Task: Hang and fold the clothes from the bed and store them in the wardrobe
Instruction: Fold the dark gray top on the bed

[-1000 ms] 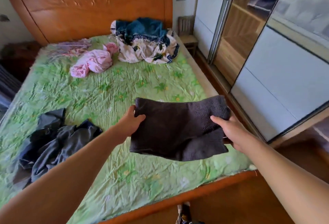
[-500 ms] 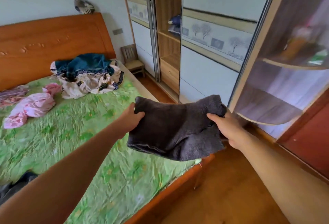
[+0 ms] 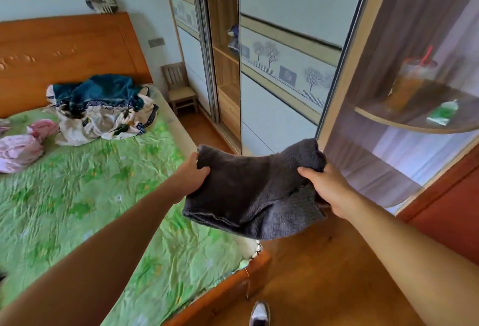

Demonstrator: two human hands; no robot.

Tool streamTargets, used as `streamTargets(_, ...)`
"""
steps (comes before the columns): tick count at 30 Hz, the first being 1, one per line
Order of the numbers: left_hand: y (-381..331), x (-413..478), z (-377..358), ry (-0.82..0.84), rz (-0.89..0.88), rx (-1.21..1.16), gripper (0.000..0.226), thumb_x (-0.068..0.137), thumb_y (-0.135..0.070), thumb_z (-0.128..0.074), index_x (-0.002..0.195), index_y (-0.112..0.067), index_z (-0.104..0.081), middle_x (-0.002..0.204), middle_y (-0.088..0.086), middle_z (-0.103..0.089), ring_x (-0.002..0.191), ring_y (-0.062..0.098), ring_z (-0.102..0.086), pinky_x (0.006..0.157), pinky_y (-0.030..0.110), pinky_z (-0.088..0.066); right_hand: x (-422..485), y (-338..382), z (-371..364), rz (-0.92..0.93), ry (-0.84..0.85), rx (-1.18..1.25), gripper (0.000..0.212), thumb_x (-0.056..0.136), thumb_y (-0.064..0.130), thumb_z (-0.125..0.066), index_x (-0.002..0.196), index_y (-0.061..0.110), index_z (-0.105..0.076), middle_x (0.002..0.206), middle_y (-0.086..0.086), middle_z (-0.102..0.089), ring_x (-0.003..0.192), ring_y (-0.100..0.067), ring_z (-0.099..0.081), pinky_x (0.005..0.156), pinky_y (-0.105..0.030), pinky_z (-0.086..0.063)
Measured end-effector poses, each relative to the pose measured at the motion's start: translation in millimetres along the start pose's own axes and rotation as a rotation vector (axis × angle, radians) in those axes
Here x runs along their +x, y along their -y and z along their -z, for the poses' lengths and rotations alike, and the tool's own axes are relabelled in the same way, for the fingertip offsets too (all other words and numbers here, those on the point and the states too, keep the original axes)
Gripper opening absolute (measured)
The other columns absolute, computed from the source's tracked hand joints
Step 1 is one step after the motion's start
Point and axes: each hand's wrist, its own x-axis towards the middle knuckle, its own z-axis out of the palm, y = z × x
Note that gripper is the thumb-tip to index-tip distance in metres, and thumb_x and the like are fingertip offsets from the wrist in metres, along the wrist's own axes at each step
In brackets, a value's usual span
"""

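A folded dark grey garment (image 3: 255, 192) hangs in the air between my hands, over the bed's right edge. My left hand (image 3: 193, 174) grips its left side, thumb on top. My right hand (image 3: 328, 189) grips its right side. The bed (image 3: 85, 196) with a green sheet lies to the left. On it are a pink garment (image 3: 20, 148) and a heap of blue and white patterned clothes (image 3: 103, 107) near the headboard. The wardrobe (image 3: 282, 66) with sliding doors stands ahead, with an open wooden section (image 3: 224, 66) of shelves.
A small wooden chair (image 3: 180, 89) stands in the corner by the headboard. Curved corner shelves (image 3: 414, 115) on the right hold a drink cup and a green packet. A strip of wooden floor (image 3: 311, 273) runs between bed and wardrobe. My shoe (image 3: 260, 314) shows at the bottom.
My view has swung right from the bed toward the wardrobe. Both hands keep the same hold on the grey garment, carried along with the turn.
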Motion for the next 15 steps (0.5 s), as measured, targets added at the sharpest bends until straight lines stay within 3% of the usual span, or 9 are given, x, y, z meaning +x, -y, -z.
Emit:
streamTargets(2,-5,26,0,-0.017,0.021,0.004,0.053,0.097,-0.024,-0.055,0.145,-0.012,-0.038,0.136,0.016,-0.054,0.122,0.034,-0.053,0.099,0.041,-0.042,34,12,-5,0.018,0.019,-0.039,0.060,0.085,0.048,-0.072,0.138,0.036,-0.046,0.120,0.005,-0.063,0.103,-0.021,-0.063,0.079,-0.041,-0.057)
streamTargets(4,-12,54,1,-0.044,0.031,-0.007,0.056,0.096,-0.025,-0.054,0.148,-0.013,-0.035,0.139,0.017,-0.052,0.125,0.035,-0.052,0.104,0.045,-0.042,70,26,-12,0.037,0.037,-0.073,0.059,0.085,0.047,-0.071,0.137,0.038,-0.044,0.121,0.003,-0.062,0.106,-0.025,-0.063,0.088,-0.046,-0.057)
streamTargets(7,-25,92,2,-0.072,0.066,-0.041,0.058,0.096,-0.027,-0.053,0.149,-0.015,-0.033,0.141,0.018,-0.051,0.126,0.036,-0.051,0.107,0.050,-0.042,115,50,-23,0.041,0.051,-0.113,0.056,0.088,0.043,-0.070,0.137,0.035,-0.044,0.112,0.005,-0.061,0.096,-0.022,-0.063,0.071,-0.037,-0.058)
streamTargets(10,-42,123,5,-0.086,0.096,-0.068,0.058,0.096,-0.028,-0.052,0.150,-0.017,-0.032,0.140,0.016,-0.052,0.124,0.034,-0.053,0.106,0.051,-0.044,156,70,-25,0.055,0.088,-0.154,0.057,0.090,0.042,-0.068,0.140,0.031,-0.042,0.115,0.001,-0.059,0.097,-0.023,-0.061,0.066,-0.030,-0.052)
streamTargets(15,-69,172,9,-0.187,0.157,-0.065,0.058,0.096,-0.033,-0.050,0.149,-0.019,-0.031,0.138,0.015,-0.053,0.120,0.036,-0.055,0.102,0.049,-0.046,227,101,-28,0.068,0.130,-0.172,0.056,0.091,0.041,-0.067,0.140,0.032,-0.041,0.103,0.008,-0.055,0.083,-0.010,-0.055,0.054,-0.025,-0.045)
